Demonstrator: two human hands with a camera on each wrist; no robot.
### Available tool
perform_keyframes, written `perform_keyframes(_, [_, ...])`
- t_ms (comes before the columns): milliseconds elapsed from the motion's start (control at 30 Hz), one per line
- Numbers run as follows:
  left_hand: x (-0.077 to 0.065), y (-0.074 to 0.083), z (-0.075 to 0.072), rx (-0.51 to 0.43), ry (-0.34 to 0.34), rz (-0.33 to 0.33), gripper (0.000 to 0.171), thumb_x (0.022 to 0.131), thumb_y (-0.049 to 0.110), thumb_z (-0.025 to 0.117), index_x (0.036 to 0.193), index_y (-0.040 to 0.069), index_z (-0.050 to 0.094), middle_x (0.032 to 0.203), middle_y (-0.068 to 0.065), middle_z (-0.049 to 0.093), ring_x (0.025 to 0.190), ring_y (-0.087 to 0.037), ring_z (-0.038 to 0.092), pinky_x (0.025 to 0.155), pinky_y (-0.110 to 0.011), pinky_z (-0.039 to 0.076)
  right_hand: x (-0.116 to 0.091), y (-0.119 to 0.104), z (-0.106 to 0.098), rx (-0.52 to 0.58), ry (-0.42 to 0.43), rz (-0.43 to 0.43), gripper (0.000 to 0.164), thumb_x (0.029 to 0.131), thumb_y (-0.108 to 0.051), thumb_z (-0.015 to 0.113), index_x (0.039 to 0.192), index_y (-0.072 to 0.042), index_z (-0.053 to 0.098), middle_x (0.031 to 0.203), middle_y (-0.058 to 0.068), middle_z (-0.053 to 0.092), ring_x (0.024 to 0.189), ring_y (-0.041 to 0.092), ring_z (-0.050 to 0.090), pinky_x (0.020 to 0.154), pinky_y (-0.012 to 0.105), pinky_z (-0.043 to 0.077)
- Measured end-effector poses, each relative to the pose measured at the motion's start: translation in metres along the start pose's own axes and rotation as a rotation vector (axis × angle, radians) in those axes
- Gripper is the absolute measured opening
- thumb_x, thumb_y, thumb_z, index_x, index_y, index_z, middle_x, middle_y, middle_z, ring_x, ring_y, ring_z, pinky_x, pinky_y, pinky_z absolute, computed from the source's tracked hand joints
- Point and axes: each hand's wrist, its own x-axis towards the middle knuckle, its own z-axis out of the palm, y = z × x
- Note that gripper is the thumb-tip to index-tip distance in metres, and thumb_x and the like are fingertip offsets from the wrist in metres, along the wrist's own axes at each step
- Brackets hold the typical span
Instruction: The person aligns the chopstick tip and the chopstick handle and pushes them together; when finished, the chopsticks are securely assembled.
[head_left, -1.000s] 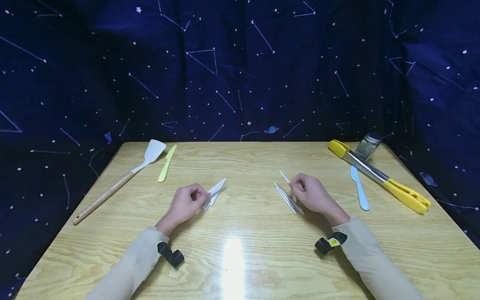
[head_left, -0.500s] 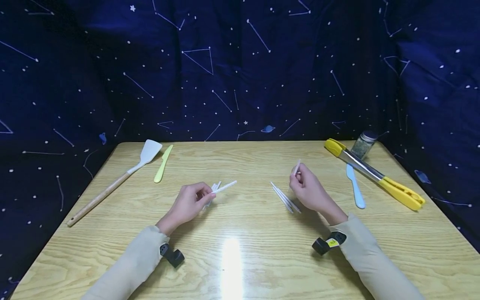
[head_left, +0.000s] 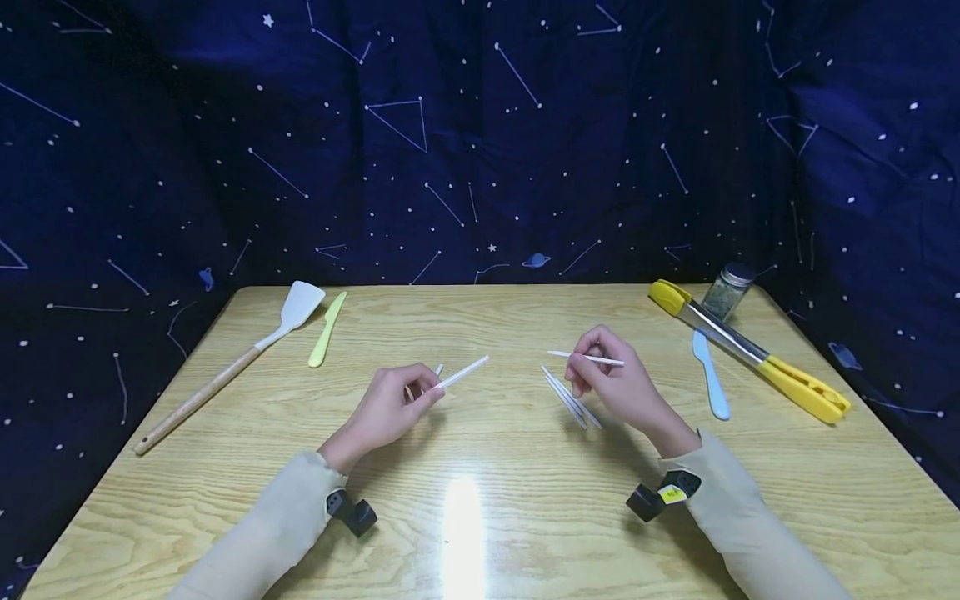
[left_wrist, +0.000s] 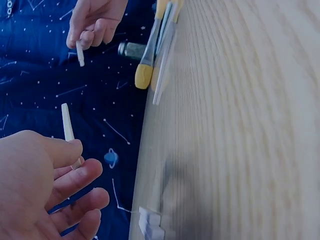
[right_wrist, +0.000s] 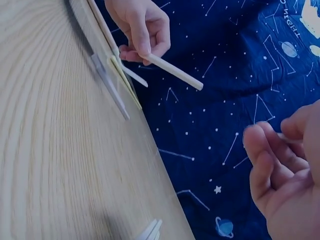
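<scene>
My left hand [head_left: 392, 406] pinches a slim white stick [head_left: 467, 371] between thumb and fingers, raised over the table and slanting up to the right. Under it, mostly hidden in the head view, lies a small bunch of white sticks [left_wrist: 151, 225]. On the other side, my right hand [head_left: 609, 379] pinches a second white stick [head_left: 557, 353], which lies nearly level across its fingertips. Several similar sticks [head_left: 567, 396] rest fanned on the table just left of that hand. In the right wrist view the left hand's stick [right_wrist: 175, 72] shows a blunt end.
At the left lie a white spatula [head_left: 300, 304] with a wooden handle and a yellow-green plastic knife [head_left: 327, 329]. At the right are yellow-ended tongs [head_left: 795, 383], a blue plastic knife [head_left: 711, 375] and a spice jar [head_left: 726, 292]. A dark starry cloth [head_left: 480, 142] hangs behind the table.
My left hand has drawn one stick up from its bunch and moved slightly right. My right hand has raised its stick and turned it from upright to nearly level.
</scene>
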Motion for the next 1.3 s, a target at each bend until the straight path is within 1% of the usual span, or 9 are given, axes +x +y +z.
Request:
perform_keyframes(100, [0.000,0.004,0.002,-0.002,-0.009,0.009,0.005,0.089,0.014,0.069,0.086,0.009,0.069,0.069,0.004,0.062,0.056,-0.007,0.052,0.050,-0.021,0.044,-0.002,-0.003,0.003,0.044,-0.057,-0.040,0.009,0.099,0.000,0.047,0.095,0.008,0.044,0.077,0.000,0.062,0.059,0.012,0.061,0.059,0.024,0.054])
perform_keyframes(167, [0.000,0.007,0.005,0.001,-0.010,0.025,0.006,0.089,0.014,0.069,0.085,0.010,0.069,0.069,0.004,0.062,0.056,-0.007,0.051,0.049,-0.021,0.043,-0.003,-0.006,0.005,0.057,-0.091,-0.063,0.010,0.099,0.000,0.046,0.094,0.008,0.044,0.077,0.000,0.062,0.060,0.011,0.061,0.059,0.024,0.054])
perform_keyframes(433, [-0.004,0.020,0.011,0.134,0.026,0.143,0.004,0.085,0.013,0.073,0.084,0.011,0.069,0.071,0.005,0.062,0.061,-0.004,0.049,0.051,-0.018,0.039,-0.008,-0.018,0.016,0.126,-0.200,-0.142,0.010,0.100,0.001,0.043,0.092,0.007,0.044,0.077,0.005,0.062,0.059,0.016,0.061,0.057,0.027,0.052])
perform_keyframes(667, [-0.004,0.026,0.011,0.066,-0.014,0.159,0.007,0.088,0.015,0.070,0.087,0.008,0.069,0.071,0.005,0.061,0.059,-0.006,0.049,0.052,-0.019,0.042,-0.010,-0.025,0.017,0.179,-0.225,-0.164,0.011,0.101,0.001,0.041,0.092,0.008,0.043,0.077,0.002,0.062,0.059,0.014,0.060,0.057,0.025,0.052])
perform_keyframes(833, [-0.006,0.028,0.012,0.056,-0.026,0.164,0.006,0.089,0.016,0.070,0.088,0.010,0.069,0.074,0.006,0.062,0.059,-0.004,0.047,0.051,-0.019,0.040,-0.011,-0.024,0.019,0.206,-0.244,-0.198,0.009,0.100,0.003,0.042,0.092,0.008,0.043,0.076,0.005,0.061,0.057,0.014,0.060,0.055,0.026,0.051])
perform_keyframes(967, [-0.007,0.031,0.013,0.038,-0.020,0.174,0.006,0.089,0.015,0.069,0.088,0.009,0.069,0.074,0.005,0.064,0.059,-0.006,0.048,0.050,-0.019,0.040,-0.011,-0.022,0.021,0.215,-0.260,-0.208,0.009,0.099,0.004,0.042,0.091,0.007,0.043,0.075,0.006,0.061,0.056,0.015,0.060,0.054,0.027,0.051])
perform_keyframes(1100, [-0.007,0.031,0.015,0.039,0.000,0.183,0.006,0.088,0.014,0.070,0.088,0.008,0.068,0.074,0.005,0.065,0.058,-0.008,0.048,0.050,-0.019,0.039,-0.013,-0.021,0.021,0.239,-0.254,-0.213,0.011,0.100,0.004,0.040,0.090,0.007,0.042,0.075,0.004,0.061,0.056,0.015,0.059,0.055,0.027,0.051])
perform_keyframes(1200, [-0.008,0.030,0.015,0.053,0.010,0.176,0.005,0.087,0.014,0.070,0.087,0.009,0.068,0.073,0.006,0.064,0.056,-0.006,0.046,0.049,-0.018,0.038,-0.014,-0.021,0.021,0.249,-0.244,-0.214,0.012,0.100,0.003,0.038,0.090,0.006,0.042,0.075,0.002,0.061,0.056,0.015,0.059,0.055,0.027,0.051])
perform_keyframes(1300, [-0.008,0.029,0.015,0.056,0.007,0.173,0.006,0.087,0.015,0.071,0.087,0.009,0.068,0.072,0.007,0.064,0.055,-0.004,0.044,0.047,-0.018,0.036,-0.013,-0.022,0.021,0.247,-0.248,-0.227,0.011,0.100,0.004,0.038,0.090,0.006,0.042,0.074,0.004,0.061,0.056,0.014,0.059,0.055,0.027,0.051])
